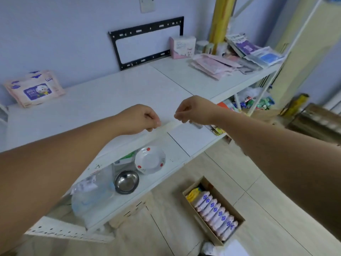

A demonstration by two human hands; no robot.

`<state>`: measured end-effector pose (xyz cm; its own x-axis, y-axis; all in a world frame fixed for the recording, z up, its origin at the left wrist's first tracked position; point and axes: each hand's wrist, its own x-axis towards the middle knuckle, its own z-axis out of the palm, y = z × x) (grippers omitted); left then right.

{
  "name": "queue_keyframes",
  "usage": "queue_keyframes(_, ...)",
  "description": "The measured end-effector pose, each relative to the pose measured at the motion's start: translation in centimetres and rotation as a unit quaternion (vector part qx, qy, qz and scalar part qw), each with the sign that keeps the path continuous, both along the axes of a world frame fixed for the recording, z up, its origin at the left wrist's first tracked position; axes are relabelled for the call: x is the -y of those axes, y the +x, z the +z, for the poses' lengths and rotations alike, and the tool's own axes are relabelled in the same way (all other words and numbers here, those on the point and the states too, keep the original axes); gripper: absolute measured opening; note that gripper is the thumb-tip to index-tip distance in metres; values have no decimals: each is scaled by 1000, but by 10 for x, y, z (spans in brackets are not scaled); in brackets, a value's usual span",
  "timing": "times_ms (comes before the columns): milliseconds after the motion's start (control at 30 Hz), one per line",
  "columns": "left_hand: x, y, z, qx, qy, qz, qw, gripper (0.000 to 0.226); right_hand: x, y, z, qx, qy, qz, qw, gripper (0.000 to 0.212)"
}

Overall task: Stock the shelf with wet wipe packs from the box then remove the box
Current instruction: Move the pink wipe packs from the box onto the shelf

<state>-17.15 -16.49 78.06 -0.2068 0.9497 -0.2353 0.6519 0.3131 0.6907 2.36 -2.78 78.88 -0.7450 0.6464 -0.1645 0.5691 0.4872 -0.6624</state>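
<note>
White shelf (pixel 110 93), arms outstretched, left hand (pixel 142 119), right hand (pixel 193 110) curled

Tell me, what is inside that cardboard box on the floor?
The cardboard box holds a row of wet wipe packs standing on edge, with a yellow item at the far end. Whatever lies beneath them, and the box's bottom, is covered.
</note>
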Motion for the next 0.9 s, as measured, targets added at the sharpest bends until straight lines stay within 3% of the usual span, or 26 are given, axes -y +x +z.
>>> queue_keyframes(167, -57, 86, -18, -1, -21, -35, 999, 18, -35, 96, -27, -8, -42, -27, 999, 18)
queue_keyframes(433, -106, 203, -92, -28, -118, -92, 988, 19, -95, 243, -102, 96, -105, -57, 988, 16)
queue_keyframes(600, -101, 230, -128, -44, -178, -96, 978, 21, -103, 277, -142, 140, -139, -45, 979, 5)
queue_keyframes(900, -108, 244, -192, -30, -243, -108, 964, 17, -104, 293, -203, 183, -195, -57, 962, 12)
